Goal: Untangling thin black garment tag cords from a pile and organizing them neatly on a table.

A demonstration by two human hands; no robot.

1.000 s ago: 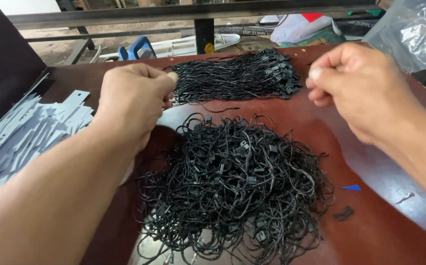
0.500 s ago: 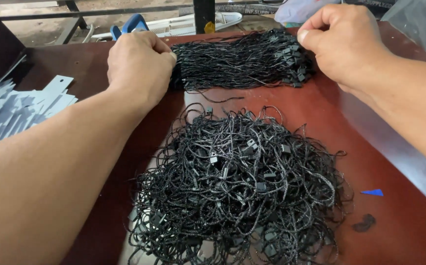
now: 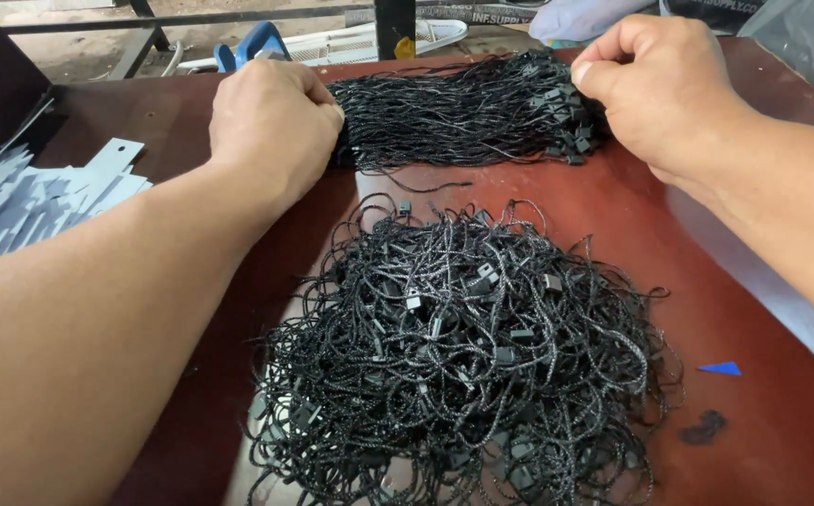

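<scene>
A straightened bundle of black string loops with small plastic clasps lies across the far part of the reddish-brown table. My left hand is closed at the bundle's left end. At the right end, where the clasps gather, my right hand pinches with fingers closed. Whether either hand grips strings is hidden by the fingers. Nearer to me lies a big tangled heap of the same black string loops, untouched by either hand.
A fan of pale grey paper tags lies at the table's left edge. A small blue triangular scrap and a dark smudge sit at the right. Beyond the table are a blue object, a metal frame and clear plastic bags.
Both hands have moved forward and down onto the ends of the straight bundle. The view has tilted down and closer, so the tangled heap fills more of the frame.
</scene>
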